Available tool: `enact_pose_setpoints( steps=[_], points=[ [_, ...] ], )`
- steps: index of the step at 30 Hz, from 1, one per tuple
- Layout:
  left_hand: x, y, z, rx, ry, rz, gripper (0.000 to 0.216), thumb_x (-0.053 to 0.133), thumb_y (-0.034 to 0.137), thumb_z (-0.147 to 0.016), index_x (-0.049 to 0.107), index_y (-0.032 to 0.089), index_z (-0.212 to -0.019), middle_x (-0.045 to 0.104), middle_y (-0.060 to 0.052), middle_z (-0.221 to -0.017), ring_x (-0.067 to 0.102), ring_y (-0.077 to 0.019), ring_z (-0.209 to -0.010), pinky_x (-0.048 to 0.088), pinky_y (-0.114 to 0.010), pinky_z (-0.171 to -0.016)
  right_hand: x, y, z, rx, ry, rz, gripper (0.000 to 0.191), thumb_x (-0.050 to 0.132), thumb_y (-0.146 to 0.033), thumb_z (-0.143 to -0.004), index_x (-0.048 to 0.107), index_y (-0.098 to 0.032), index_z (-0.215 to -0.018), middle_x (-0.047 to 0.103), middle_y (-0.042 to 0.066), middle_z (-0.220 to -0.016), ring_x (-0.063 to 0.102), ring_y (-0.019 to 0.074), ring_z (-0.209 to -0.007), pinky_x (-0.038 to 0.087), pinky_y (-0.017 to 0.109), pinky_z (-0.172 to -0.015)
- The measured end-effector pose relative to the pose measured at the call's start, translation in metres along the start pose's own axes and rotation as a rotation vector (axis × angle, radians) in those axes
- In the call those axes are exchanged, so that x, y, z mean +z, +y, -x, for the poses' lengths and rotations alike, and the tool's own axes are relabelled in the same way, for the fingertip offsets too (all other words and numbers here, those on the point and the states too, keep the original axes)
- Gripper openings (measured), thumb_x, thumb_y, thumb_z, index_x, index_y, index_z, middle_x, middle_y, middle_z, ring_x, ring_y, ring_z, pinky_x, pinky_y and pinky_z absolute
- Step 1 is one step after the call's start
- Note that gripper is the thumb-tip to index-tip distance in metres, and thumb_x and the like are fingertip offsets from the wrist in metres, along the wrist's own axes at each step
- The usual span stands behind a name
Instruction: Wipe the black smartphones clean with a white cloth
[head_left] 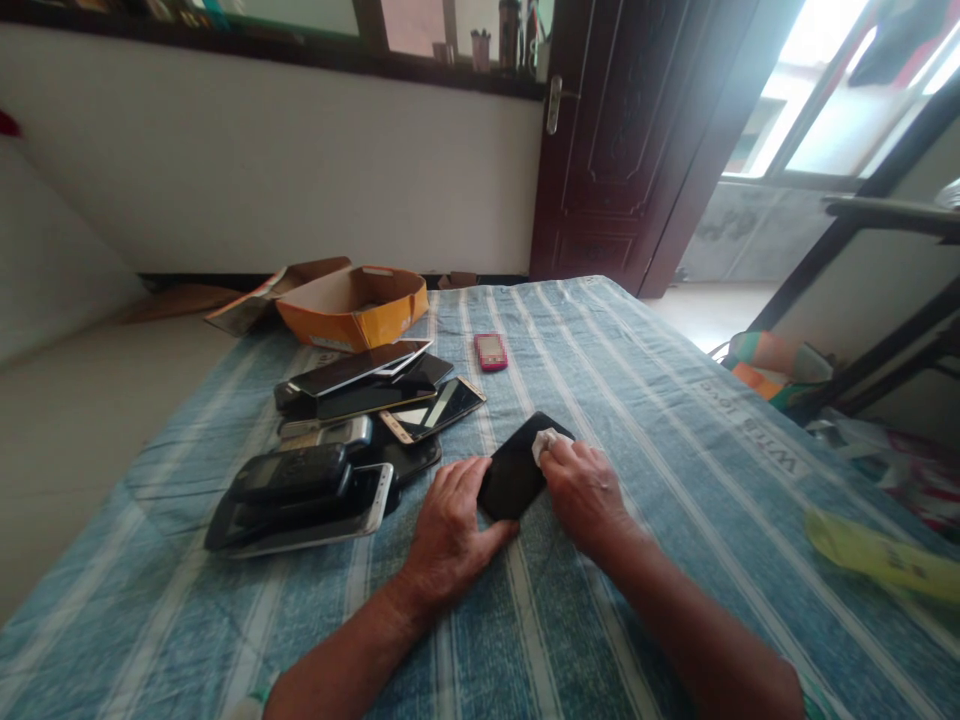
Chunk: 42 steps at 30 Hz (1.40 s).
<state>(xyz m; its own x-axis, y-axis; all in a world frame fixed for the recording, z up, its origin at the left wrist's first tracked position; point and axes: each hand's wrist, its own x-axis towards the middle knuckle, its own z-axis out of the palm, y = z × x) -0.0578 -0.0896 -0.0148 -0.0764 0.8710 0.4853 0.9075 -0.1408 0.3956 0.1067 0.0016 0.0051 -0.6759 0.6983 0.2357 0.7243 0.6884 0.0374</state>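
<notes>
One dark phone (514, 485) lies flat on the striped cloth (660, 400), between the person's two hands and directly in front of the body. The left hand (454, 520) is clamped on its near left corner, fingers along the left edge and thumb at the lower edge; that hold seems meant to stop the phone sliding while leaving most of its face bare. The right hand (581, 485) has its fingers pinched together on one white wad (550, 443), pressed to the phone's far right part, presumably so that the soft stuff rather than skin meets the glass. To the left, just beside the left hand, lies one heap of phones, stacked and overlapping, probably to save room and leave the middle free for the hands. At least eight can be counted there, though the overlaps hide the exact number: among them are one gold-framed phone (450, 405) resting tilted at the right side, one silver phone (349, 432), one white-edged phone (381, 500) at the near end, and one chunky black phone (289, 472) lying on top of others. One pink phone (491, 352) sits alone beyond the hands, apart from the heap. Behind the heap stands one orange box (386, 318), open, its inside too dim to read. One yellow packet (877, 558), blurred, lies far to the right.
</notes>
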Motion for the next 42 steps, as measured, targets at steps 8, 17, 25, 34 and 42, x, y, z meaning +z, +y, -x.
enact_pose_setpoints(
  steps=[8, 17, 25, 34, 42],
  points=[
    [-0.001, -0.002, -0.002, 0.05, 0.025, -0.042, 0.053, 0.071, 0.037, -0.071, 0.055, 0.016, -0.117, 0.068, -0.013, -0.112, 0.063, -0.0319, -0.104, 0.053, -0.049, -0.091, 0.001, -0.031, 0.013, -0.156, 0.127, -0.056, 0.013, 0.051, -0.011, -0.089, 0.064, -0.014, -0.089, 0.061, 0.01, -0.089, 0.052, 0.0237, -0.079, 0.04, 0.037, -0.069],
    [-0.001, 0.004, -0.003, 0.057, 0.01, -0.05, 0.057, 0.075, 0.037, -0.069, 0.055, 0.016, -0.118, 0.067, -0.012, -0.109, 0.063, -0.0311, -0.101, 0.054, -0.048, -0.087, -0.001, 0.0, -0.003, -0.041, 0.032, -0.092, 0.019, 0.048, -0.009, -0.091, 0.066, -0.016, -0.094, 0.064, 0.01, -0.096, 0.054, 0.0229, -0.085, 0.04, 0.035, -0.072],
    [-0.002, 0.007, -0.004, 0.09, 0.025, -0.073, 0.052, 0.063, 0.05, -0.08, 0.055, 0.014, -0.118, 0.067, -0.013, -0.108, 0.063, -0.03, -0.1, 0.054, -0.047, -0.087, -0.011, -0.023, 0.008, -0.142, 0.01, -0.124, 0.012, 0.054, -0.012, -0.09, 0.065, -0.016, -0.09, 0.063, 0.009, -0.09, 0.054, 0.0235, -0.082, 0.039, 0.036, -0.069],
    [-0.001, 0.006, -0.003, 0.054, 0.005, -0.027, 0.055, 0.07, 0.045, -0.074, 0.056, 0.017, -0.119, 0.067, -0.013, -0.109, 0.062, -0.0315, -0.1, 0.053, -0.048, -0.087, -0.007, -0.009, 0.002, -0.094, 0.011, -0.095, 0.015, 0.051, -0.011, -0.091, 0.065, -0.016, -0.09, 0.063, 0.009, -0.092, 0.053, 0.0223, -0.083, 0.039, 0.034, -0.071],
    [0.0, 0.007, -0.002, 0.056, 0.009, -0.022, 0.056, 0.07, 0.044, -0.074, 0.054, 0.016, -0.119, 0.066, -0.013, -0.11, 0.061, -0.0317, -0.101, 0.053, -0.05, -0.087, -0.009, -0.011, 0.0, -0.087, -0.034, -0.09, 0.015, 0.052, -0.013, -0.092, 0.066, -0.017, -0.091, 0.064, 0.008, -0.093, 0.052, 0.0229, -0.085, 0.039, 0.034, -0.071]
  ],
)
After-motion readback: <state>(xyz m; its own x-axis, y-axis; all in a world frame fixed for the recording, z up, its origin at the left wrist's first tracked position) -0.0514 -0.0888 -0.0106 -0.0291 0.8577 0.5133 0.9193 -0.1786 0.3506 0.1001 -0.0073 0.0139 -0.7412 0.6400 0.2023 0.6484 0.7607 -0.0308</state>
